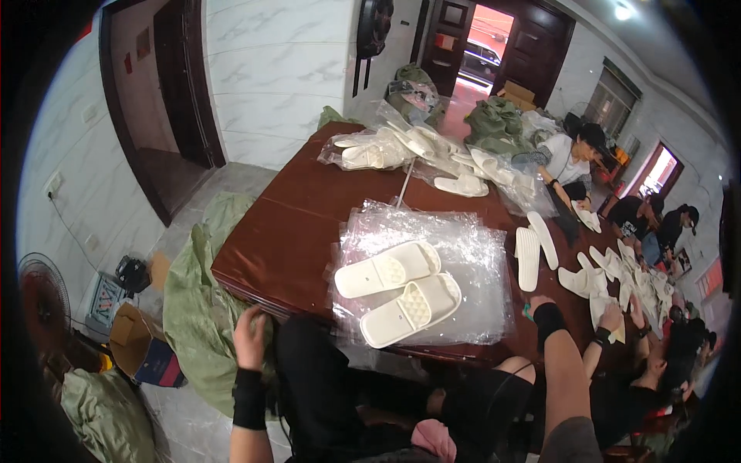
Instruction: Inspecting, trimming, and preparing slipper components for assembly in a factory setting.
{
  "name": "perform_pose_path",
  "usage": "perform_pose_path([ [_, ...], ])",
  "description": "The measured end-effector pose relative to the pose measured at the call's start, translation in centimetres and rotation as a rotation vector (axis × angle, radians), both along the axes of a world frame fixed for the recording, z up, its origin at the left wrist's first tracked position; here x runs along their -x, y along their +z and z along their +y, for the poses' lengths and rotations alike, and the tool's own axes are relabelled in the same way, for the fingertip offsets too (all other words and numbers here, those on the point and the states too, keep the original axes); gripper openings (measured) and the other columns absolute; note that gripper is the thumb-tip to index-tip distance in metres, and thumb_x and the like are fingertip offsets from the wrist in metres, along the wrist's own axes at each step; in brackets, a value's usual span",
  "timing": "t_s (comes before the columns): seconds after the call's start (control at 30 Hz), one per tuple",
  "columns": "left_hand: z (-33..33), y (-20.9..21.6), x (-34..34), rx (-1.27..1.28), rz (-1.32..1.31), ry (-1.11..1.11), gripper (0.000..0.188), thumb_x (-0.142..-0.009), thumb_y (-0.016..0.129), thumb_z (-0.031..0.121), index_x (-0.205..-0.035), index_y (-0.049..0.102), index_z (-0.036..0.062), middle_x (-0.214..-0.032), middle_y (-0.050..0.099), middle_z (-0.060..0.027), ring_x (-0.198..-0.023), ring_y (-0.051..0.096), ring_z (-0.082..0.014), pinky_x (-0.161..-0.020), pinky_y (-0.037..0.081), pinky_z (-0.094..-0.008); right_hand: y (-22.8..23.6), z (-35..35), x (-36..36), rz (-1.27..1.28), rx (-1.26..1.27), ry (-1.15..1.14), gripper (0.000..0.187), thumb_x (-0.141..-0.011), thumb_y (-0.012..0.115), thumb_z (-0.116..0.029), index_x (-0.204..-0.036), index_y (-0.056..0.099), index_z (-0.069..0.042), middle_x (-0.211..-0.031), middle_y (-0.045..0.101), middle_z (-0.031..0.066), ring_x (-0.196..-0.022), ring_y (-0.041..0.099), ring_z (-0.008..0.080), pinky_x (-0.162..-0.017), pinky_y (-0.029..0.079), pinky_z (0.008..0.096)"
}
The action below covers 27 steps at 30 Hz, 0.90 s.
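Note:
Two cream slippers, the upper one (386,269) and the lower one (411,310), lie side by side on a stack of clear plastic bags (478,285) in front of me. My left hand (249,337) hangs at the table's left front edge, beside a green woven sack, its fingers loosely apart and nothing seen in them. At the table's right front, my right hand (537,305) has curled fingers, partly hidden, with a small teal spot at them that I cannot make out. Just beyond it lies another pair of cream slippers (528,258), one sole up. Both wrists wear black bands.
Bagged slippers (378,150) are heaped along the far side of the brown table (270,224). Loose slippers (617,270) lie to the right, where other people work. The green sack (201,309), an open cardboard box (139,343) and a fan (44,289) stand left.

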<state>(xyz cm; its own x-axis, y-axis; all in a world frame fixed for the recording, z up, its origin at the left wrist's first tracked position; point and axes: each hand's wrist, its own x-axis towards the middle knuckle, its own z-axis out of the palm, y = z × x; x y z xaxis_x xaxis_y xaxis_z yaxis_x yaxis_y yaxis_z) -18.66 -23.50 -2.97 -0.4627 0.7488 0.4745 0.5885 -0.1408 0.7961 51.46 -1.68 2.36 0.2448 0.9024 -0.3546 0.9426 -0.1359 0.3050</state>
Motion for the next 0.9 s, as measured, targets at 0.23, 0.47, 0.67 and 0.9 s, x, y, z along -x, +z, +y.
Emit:
perform_pose_path([
  [0.23, 12.6, 9.2, -13.3, -0.023, 0.262, -0.504, 0.021, -0.079, 0.067, 0.01, -0.098, 0.063, 0.0029, -0.095, 0.062, -0.0171, -0.094, 0.058, -0.0355, -0.081, 0.046, -0.0415, -1.6, -3.5, 2.9, 0.04, -0.186, -0.055, 0.037, -0.086, 0.054, -0.024, -0.117, 0.059, -0.005, -0.097, 0.067, 0.0215, -0.095, 0.064, 0.0373, -0.082, 0.051, 0.0467],
  [0.47, 17.6, 3.3, -15.8, 0.034, 0.571, -0.432, 0.035, -0.077, 0.067, 0.019, -0.109, 0.061, 0.0079, -0.114, 0.06, -0.0134, -0.11, 0.055, -0.032, -0.093, 0.043, -0.0458, 1.4, -2.0, 7.1, 0.144, -0.524, -0.079, 0.028, -0.089, 0.043, -0.014, -0.096, 0.069, -0.009, -0.094, 0.07, 0.0116, -0.088, 0.067, 0.0316, -0.077, 0.053, 0.0429],
  [0.67, 20.2, 1.8, -14.8, 0.57, 0.63, -0.444, 0.055, -0.073, 0.067, 0.029, -0.124, 0.053, 0.0148, -0.128, 0.052, -0.0094, -0.12, 0.048, -0.0294, -0.097, 0.037, -0.0513, 4.4, -3.6, 19.0, 0.386, -0.476, 0.952, 0.053, -0.09, 0.041, -0.008, -0.138, 0.041, -0.028, -0.129, 0.052, 0.0106, -0.095, 0.063, 0.027, -0.075, 0.056, 0.0332],
  [0.9, 20.4, 2.0, -14.8, 0.547, 0.644, -0.365, 0.074, -0.06, 0.078, 0.028, -0.126, 0.05, 0.0119, -0.122, 0.051, -0.0134, -0.117, 0.047, -0.0325, -0.093, 0.039, -0.0559, 4.5, -4.4, 26.6, 0.274, -0.419, 1.18, 0.041, -0.083, 0.05, -0.011, -0.122, 0.054, -0.027, -0.129, 0.046, 0.0117, -0.105, 0.057, 0.0266, -0.074, 0.051, 0.0373],
])
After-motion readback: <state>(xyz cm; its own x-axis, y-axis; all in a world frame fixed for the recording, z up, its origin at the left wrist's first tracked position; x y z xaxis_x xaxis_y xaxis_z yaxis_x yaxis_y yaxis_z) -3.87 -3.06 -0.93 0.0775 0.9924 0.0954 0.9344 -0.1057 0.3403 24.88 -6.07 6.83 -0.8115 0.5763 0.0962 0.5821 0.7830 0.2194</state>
